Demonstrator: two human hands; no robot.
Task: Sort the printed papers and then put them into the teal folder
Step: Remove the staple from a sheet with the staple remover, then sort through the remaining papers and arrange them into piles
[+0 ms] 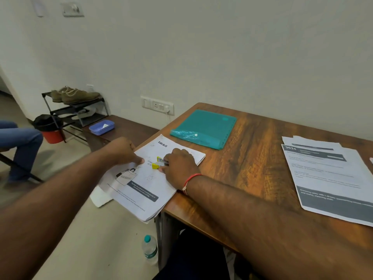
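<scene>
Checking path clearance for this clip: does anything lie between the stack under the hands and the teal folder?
Nothing visible does. Bare table separates the blinkit paper stack from the teal folder. The yellow stapler sits on the stack, under the right hand.

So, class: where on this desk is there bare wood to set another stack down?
Bare wood runs down the middle of the desk, between the teal folder and the right paper stack. The left corner is crowded: the blinkit stack overhangs the edge, with both hands and a yellow stapler on it.
</scene>
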